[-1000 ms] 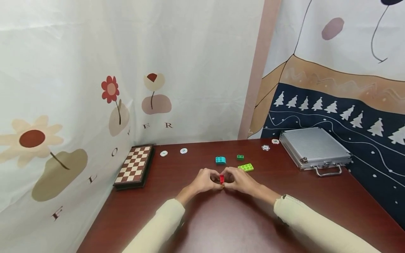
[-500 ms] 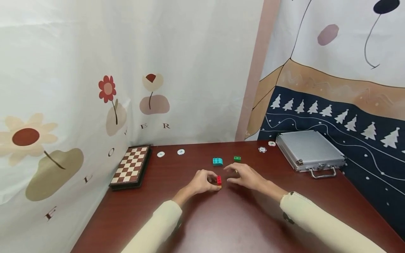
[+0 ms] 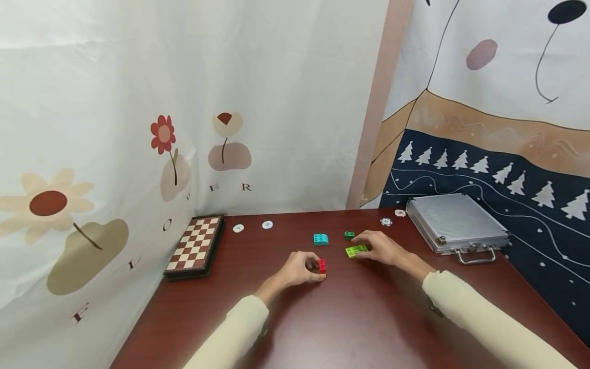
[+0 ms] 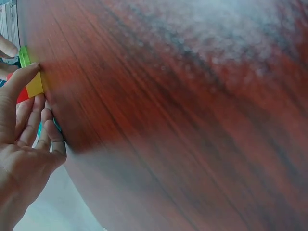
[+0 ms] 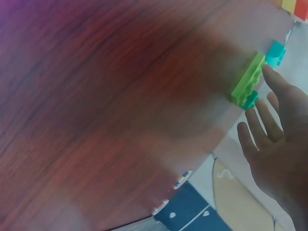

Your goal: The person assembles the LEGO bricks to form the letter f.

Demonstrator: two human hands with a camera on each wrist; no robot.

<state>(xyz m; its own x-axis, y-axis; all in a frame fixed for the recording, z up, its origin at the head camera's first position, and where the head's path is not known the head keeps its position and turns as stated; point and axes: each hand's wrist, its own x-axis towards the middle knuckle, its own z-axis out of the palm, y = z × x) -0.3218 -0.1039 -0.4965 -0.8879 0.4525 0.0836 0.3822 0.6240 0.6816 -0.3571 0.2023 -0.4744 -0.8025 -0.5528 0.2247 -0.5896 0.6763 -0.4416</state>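
Observation:
My left hand (image 3: 297, 267) pinches a red toy brick (image 3: 322, 265) joined to a yellow brick (image 4: 35, 85), thumb on one side and fingers on the other. In the head view, the red brick is on top. Nearby to the right, my right hand (image 3: 383, 247) reaches over a flat lime-green brick (image 3: 353, 251) with studs up. Its thumb and fingers are spread apart, the thumb tip right at the brick's end in the right wrist view. Behind it lie a small green brick (image 3: 349, 234) and a turquoise brick (image 3: 320, 239) with a rounded side.
A chessboard box (image 3: 195, 245) stands at the left edge of the dark red-brown table (image 3: 355, 318). At the back right lies a silver case (image 3: 456, 221) with its handle toward me. Several poker chips, such as a white one (image 3: 267, 224), lie along the back edge.
My right hand has let go of the red brick and moved right, over to the lime-green brick. My left hand keeps hold of the joined bricks in nearly the same place.

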